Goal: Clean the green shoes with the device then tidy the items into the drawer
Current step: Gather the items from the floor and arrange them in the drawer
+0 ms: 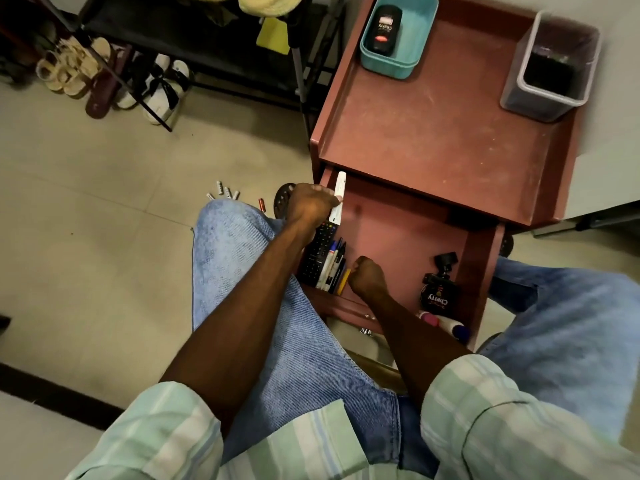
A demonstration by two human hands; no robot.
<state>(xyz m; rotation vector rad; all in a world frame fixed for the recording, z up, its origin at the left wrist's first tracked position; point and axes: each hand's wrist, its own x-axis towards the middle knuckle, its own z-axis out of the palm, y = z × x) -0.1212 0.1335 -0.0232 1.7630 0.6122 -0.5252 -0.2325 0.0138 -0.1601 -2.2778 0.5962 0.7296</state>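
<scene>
While right hand (367,276) fisted in drawer (398,230), left hand (311,204) pinches slim white tube (338,195).

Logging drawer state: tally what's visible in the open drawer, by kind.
Remote control: 1
Pens/markers: about 5, bunched together
White tube in left hand: 1
Polish tin: 1
Black knob part: 1
Small bottles: 2
Total: about 11

— What are you counting in the drawer (398,220)?

— I am counting one remote (317,258), one white tube (337,195), one polish tin (438,299) and roughly five pens (334,268).

— And outside it?

— I am seeing two bins on the worktop (433,133), the teal tub (398,32) and the grey one (550,64), plus about five batteries (225,194) lying on the floor.
</scene>
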